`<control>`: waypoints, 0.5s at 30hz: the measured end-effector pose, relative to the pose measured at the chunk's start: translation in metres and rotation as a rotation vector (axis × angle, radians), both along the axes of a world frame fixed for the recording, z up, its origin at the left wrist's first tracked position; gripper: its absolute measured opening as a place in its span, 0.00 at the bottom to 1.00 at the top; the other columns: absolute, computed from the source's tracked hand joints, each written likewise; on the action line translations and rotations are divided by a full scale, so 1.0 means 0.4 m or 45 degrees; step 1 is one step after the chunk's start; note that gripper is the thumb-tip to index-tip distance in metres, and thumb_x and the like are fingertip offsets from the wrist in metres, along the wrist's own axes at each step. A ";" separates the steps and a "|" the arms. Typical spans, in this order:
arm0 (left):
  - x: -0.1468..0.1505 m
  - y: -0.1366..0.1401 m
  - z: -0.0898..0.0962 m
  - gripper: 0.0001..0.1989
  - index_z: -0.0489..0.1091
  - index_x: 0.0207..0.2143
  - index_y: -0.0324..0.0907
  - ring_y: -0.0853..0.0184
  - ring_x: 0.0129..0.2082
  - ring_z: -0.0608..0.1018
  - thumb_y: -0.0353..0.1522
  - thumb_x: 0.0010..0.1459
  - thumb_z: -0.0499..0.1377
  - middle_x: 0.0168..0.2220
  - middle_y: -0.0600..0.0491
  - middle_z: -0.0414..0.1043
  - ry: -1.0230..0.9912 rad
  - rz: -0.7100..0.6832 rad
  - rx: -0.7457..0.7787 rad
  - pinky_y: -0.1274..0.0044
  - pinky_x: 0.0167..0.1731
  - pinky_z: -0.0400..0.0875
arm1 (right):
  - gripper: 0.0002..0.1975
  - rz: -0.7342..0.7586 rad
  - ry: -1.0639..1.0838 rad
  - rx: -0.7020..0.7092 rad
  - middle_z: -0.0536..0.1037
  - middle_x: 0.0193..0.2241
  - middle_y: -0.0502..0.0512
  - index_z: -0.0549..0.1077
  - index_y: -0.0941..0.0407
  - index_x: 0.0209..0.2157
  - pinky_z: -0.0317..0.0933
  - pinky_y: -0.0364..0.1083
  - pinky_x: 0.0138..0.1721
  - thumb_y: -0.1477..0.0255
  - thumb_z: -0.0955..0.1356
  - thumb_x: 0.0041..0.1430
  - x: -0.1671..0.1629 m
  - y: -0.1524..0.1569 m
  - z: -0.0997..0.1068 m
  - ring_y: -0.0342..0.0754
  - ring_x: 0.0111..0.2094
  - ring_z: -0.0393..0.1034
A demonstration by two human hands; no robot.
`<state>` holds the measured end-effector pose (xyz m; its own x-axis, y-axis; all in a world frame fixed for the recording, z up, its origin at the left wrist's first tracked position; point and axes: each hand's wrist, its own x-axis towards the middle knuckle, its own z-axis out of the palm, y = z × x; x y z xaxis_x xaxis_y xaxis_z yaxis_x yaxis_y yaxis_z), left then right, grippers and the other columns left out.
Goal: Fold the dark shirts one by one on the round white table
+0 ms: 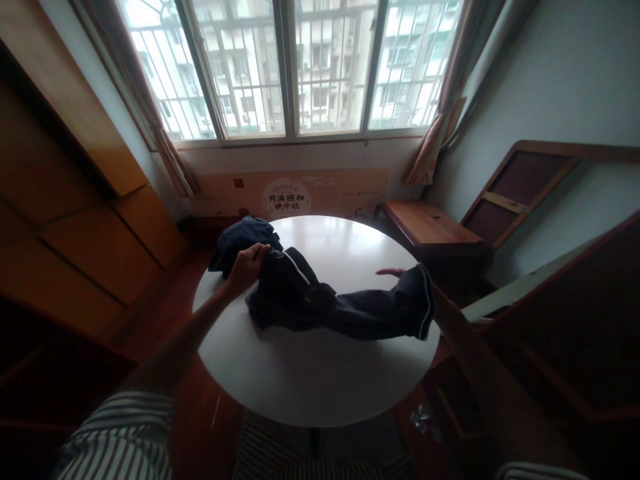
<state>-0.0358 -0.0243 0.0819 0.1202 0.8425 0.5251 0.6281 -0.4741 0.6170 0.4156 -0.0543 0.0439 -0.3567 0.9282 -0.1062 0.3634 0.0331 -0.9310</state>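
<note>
A dark navy garment [345, 310] with white edging and small round buttons lies stretched across the white round table [310, 380]. It looks like a buttoned shirt. My left hand [250, 263] is closed, pinching the cloth near its left part. Beyond that hand sits a bunched heap of navy cloth [245, 237]; whether it belongs to the same garment I cannot tell. At the right, my right hand [393, 272] is mostly hidden behind the garment's white-edged end, touching it. Its visible fingers are stretched out on the far side.
A barred window [325, 73] with curtains fills the far wall, above a printed banner [340, 183]. Wooden cabinets [100, 253] stand at the left. To the right are a low wooden stand [425, 223] and a leaning wooden frame [525, 173]. A shiny crumpled item [425, 421] lies low at the right.
</note>
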 end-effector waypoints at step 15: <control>-0.012 -0.026 -0.037 0.16 0.75 0.33 0.41 0.63 0.31 0.78 0.44 0.62 0.58 0.32 0.49 0.76 0.456 -0.294 -0.113 0.75 0.37 0.72 | 0.28 0.325 -0.663 0.133 0.80 0.33 0.58 0.80 0.57 0.41 0.67 0.47 0.37 0.52 0.74 0.42 -0.098 -0.010 0.002 0.56 0.37 0.74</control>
